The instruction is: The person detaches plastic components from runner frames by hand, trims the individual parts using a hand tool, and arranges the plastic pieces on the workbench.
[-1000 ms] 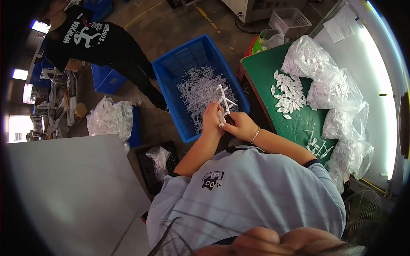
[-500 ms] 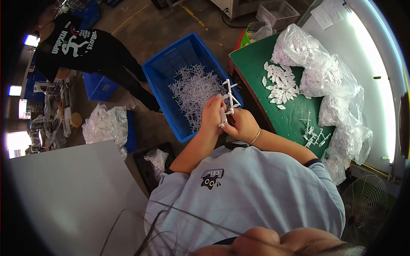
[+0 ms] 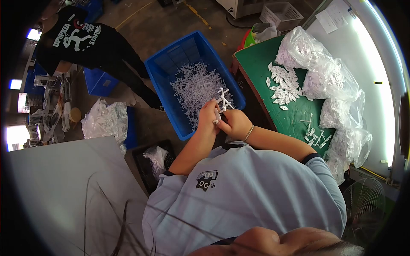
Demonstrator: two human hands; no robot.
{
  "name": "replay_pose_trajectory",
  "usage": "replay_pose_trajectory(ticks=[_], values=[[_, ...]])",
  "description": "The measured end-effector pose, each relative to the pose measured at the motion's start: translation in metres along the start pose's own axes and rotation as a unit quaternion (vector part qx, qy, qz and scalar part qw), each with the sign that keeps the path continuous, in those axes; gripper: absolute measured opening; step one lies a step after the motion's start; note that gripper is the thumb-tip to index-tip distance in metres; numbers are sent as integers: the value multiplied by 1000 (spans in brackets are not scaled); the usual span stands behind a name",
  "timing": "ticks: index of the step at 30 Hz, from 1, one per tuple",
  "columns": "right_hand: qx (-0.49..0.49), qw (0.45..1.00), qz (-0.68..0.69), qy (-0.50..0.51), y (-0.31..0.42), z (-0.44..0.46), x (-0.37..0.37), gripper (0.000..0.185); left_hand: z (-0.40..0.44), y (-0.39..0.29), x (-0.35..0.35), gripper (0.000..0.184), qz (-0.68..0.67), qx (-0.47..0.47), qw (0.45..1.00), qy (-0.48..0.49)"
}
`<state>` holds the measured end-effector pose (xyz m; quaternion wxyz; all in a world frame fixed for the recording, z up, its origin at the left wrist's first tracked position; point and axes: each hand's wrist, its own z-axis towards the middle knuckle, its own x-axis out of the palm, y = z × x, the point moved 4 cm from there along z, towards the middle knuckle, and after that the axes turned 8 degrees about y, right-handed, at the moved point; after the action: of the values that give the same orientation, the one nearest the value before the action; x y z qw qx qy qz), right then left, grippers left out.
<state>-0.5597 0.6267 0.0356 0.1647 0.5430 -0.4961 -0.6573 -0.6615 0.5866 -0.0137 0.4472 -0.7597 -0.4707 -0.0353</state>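
Observation:
A white branched plastic piece point(image 3: 224, 100) sticks up from between my two hands, over the near right part of the blue bin point(image 3: 159, 68). My left hand point(image 3: 208, 118) is closed round its lower end, fingers mostly hidden. Pressed against it, my right hand point(image 3: 236, 123) pinches at the same piece with thumb and fingers. A heap of thin white plastic pieces point(image 3: 196, 87) lies in the bin. On the green table point(image 3: 255, 64) at the right are small white oval parts point(image 3: 284, 85) and several white branched pieces point(image 3: 316, 137).
Filled clear bags point(image 3: 337, 81) line the table's far right side. Another person point(image 3: 85, 40) in black stands at the upper left. A grey panel point(image 3: 72, 183) is at the lower left, near a black crate point(image 3: 143, 170) and a plastic bag point(image 3: 106, 121). A white basket point(image 3: 282, 17) stands beyond the table.
The white branched piece has tilted and turned between my hands, and sits slightly lower than half a second ago. Both hands stay together. The whole view has shifted a little.

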Motion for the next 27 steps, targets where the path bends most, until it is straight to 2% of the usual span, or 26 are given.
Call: replay_pose_trajectory(ticks=[8,12,15,21,24,27], values=[[-7,998,28,55,-1,24,26,46,9,-2,-37,23,-37,-24,998,-47],[-4,998,22,63,-4,31,37,47,20,3,-57,22,-42,-26,998,-34],[-38,997,46,51,-1,35,40,49,23,6,-65,24,-55,-31,996,-57],[4,996,43,81,-17,50,50,52,30,0,-67,23,-78,-47,995,-43],[106,980,133,101,-32,62,53,53,46,-3,-66,24,-118,-43,991,-49],[117,986,116,30,-44,59,39,46,55,-11,-60,22,-105,-9,993,-59]])
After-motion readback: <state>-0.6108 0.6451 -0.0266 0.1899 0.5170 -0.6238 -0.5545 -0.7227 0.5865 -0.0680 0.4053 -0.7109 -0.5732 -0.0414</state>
